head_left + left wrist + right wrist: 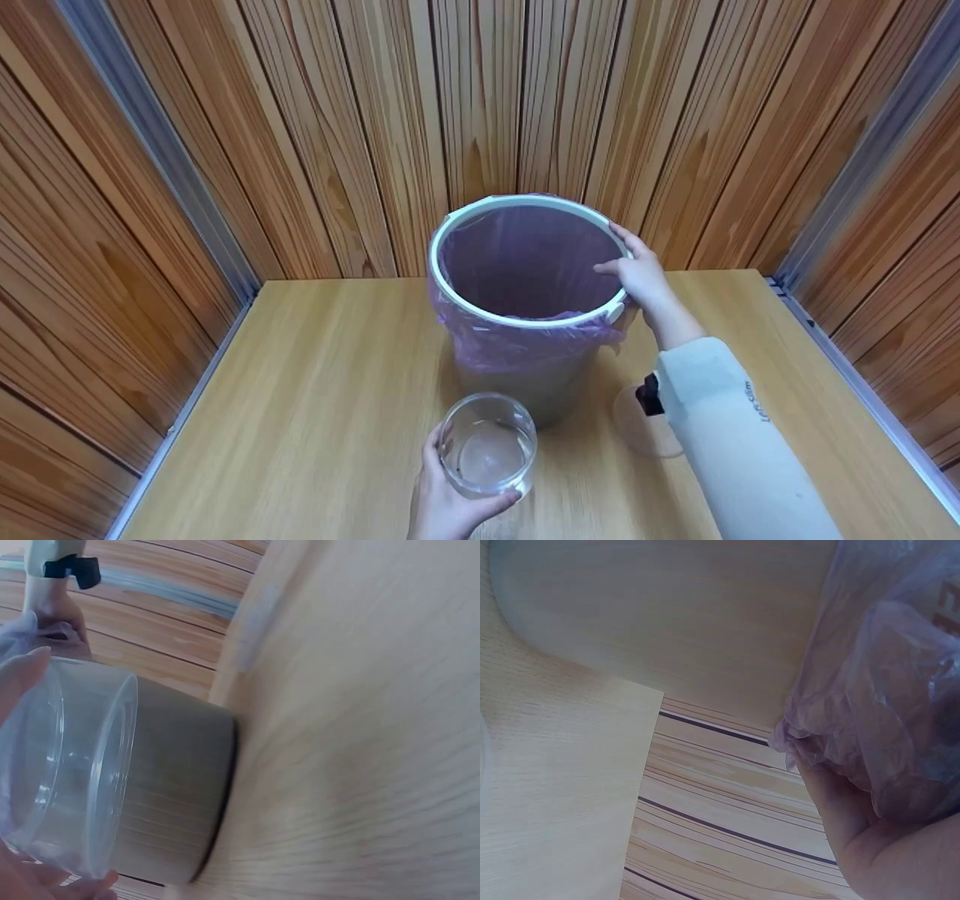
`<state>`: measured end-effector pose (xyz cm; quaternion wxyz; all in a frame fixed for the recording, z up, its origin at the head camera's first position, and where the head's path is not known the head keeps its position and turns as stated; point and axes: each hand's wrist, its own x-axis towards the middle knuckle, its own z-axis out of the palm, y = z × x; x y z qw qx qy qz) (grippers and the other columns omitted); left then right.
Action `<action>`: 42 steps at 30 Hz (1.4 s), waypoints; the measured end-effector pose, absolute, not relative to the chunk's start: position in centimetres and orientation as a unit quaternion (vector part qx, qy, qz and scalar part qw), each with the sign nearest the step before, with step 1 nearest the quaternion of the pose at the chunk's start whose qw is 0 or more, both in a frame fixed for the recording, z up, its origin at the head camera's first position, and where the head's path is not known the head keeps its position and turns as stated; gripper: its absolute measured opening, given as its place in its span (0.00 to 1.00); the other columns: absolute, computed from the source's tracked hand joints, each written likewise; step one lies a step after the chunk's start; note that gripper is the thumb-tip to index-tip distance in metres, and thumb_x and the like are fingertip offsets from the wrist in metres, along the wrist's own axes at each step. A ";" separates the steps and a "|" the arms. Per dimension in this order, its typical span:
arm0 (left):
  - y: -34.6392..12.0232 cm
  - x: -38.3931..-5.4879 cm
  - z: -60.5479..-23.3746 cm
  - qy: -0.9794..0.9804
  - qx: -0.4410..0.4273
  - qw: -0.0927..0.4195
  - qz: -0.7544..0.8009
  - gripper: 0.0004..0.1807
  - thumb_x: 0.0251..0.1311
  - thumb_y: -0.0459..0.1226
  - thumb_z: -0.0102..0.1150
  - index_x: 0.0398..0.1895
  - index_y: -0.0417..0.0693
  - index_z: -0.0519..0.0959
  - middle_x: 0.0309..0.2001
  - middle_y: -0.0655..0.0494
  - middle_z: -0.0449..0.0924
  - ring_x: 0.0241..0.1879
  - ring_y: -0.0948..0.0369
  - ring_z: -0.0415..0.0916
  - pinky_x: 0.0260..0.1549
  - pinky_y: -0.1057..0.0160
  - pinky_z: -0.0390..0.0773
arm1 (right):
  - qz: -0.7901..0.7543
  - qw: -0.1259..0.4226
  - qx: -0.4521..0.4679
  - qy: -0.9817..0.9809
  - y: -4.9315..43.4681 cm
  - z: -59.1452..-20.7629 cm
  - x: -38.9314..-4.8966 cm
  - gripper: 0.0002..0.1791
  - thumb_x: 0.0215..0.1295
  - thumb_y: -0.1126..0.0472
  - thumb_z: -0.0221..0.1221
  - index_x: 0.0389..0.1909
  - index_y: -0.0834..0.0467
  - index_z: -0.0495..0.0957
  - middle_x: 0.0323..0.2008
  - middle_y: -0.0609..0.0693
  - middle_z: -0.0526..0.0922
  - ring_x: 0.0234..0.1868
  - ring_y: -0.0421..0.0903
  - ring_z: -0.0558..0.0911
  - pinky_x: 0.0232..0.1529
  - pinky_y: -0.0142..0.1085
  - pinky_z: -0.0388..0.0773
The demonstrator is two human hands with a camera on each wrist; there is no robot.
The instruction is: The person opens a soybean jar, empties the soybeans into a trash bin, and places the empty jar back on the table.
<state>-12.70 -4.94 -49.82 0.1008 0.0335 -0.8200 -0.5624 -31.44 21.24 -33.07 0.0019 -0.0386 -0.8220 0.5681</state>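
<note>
A grey trash bin (517, 386) with a white rim ring (525, 324) stands upright on the table. Its purple plastic bag (495, 349) lines the inside and folds down over the outside. At the rim's right side, my right hand (643, 276) grips the edge, one finger reaching inside; loose bag folds partly cover that hand in the right wrist view. My left hand (454, 506) holds a clear round cup (491, 459) in front of the bin, fingers and thumb around its wall. Clear liquid shows inside the cup. In the left wrist view, the cup (71, 757) overlaps the bin.
A round translucent disc, like a lid (646, 439), lies on the wooden table (315, 390) right of the bin, partly under my right sleeve (739, 442). Wood-plank walls (330, 135) enclose the back and both sides, with metal strips along the corners.
</note>
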 end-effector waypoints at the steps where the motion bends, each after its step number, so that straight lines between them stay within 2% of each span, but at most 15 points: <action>1: -5.0 -12.8 -50.1 -0.819 0.033 0.101 -0.564 0.66 0.14 0.54 0.80 0.66 0.49 0.55 0.63 0.47 0.64 0.60 0.46 0.64 0.56 0.44 0.64 | 0.569 0.004 -0.038 -0.822 21.2 -33.1 -31.5 0.42 0.58 0.67 0.54 0.72 0.47 0.48 0.73 0.55 0.45 0.70 0.58 0.49 0.64 0.49 0.58; 3: -5.0 -12.9 -50.7 -0.822 0.034 0.100 -0.560 0.66 0.14 0.55 0.80 0.66 0.49 0.55 0.63 0.46 0.64 0.60 0.45 0.64 0.56 0.43 0.64 | 0.566 0.006 -0.035 -0.824 21.2 -33.1 -31.5 0.42 0.57 0.67 0.55 0.72 0.48 0.49 0.73 0.55 0.45 0.71 0.57 0.47 0.65 0.49 0.55; 10: -4.9 -13.5 -52.5 -0.836 0.049 0.103 -0.537 0.68 0.12 0.57 0.79 0.65 0.47 0.55 0.62 0.43 0.66 0.58 0.44 0.67 0.55 0.45 0.67 | 0.571 0.002 -0.039 -0.820 21.4 -33.1 -31.5 0.42 0.58 0.67 0.54 0.72 0.47 0.48 0.72 0.56 0.46 0.69 0.58 0.51 0.58 0.49 0.66; 17: -4.7 -13.9 -54.0 -0.841 0.050 0.105 -0.528 0.68 0.11 0.56 0.80 0.64 0.47 0.55 0.61 0.44 0.67 0.57 0.44 0.68 0.54 0.46 0.68 | 0.574 0.003 -0.041 -0.818 21.3 -33.2 -31.6 0.42 0.57 0.67 0.54 0.72 0.47 0.49 0.72 0.56 0.47 0.69 0.58 0.53 0.59 0.49 0.66; 24: -5.1 -14.8 -54.5 -0.848 0.052 0.092 -0.519 0.67 0.13 0.57 0.79 0.65 0.46 0.54 0.63 0.45 0.66 0.57 0.44 0.68 0.54 0.46 0.68 | 0.578 -0.001 -0.041 -0.815 21.3 -33.0 -31.5 0.42 0.58 0.67 0.54 0.72 0.46 0.48 0.72 0.57 0.46 0.67 0.58 0.56 0.55 0.48 0.70; 29: -5.4 -15.2 -54.9 -0.850 0.044 0.077 -0.519 0.69 0.14 0.57 0.79 0.66 0.45 0.52 0.63 0.45 0.65 0.57 0.43 0.68 0.53 0.45 0.68 | 0.574 0.001 -0.035 -0.818 21.4 -33.0 -31.4 0.42 0.58 0.67 0.54 0.72 0.47 0.48 0.72 0.56 0.46 0.68 0.58 0.54 0.57 0.49 0.68; 36: -5.6 -15.4 -55.9 -0.839 0.041 0.071 -0.538 0.69 0.12 0.56 0.80 0.66 0.47 0.52 0.64 0.49 0.64 0.59 0.45 0.66 0.56 0.47 0.66 | 0.565 0.003 -0.025 -0.825 21.4 -33.0 -31.3 0.41 0.60 0.65 0.54 0.72 0.47 0.47 0.72 0.56 0.47 0.69 0.58 0.52 0.56 0.48 0.67; 42: -5.5 -15.2 -56.3 -0.835 0.022 0.079 -0.545 0.70 0.13 0.51 0.81 0.66 0.41 0.50 0.64 0.39 0.62 0.60 0.41 0.63 0.57 0.44 0.64 | 0.567 0.002 -0.027 -0.823 21.3 -33.1 -31.3 0.41 0.59 0.65 0.54 0.72 0.47 0.48 0.72 0.57 0.47 0.69 0.58 0.52 0.60 0.49 0.63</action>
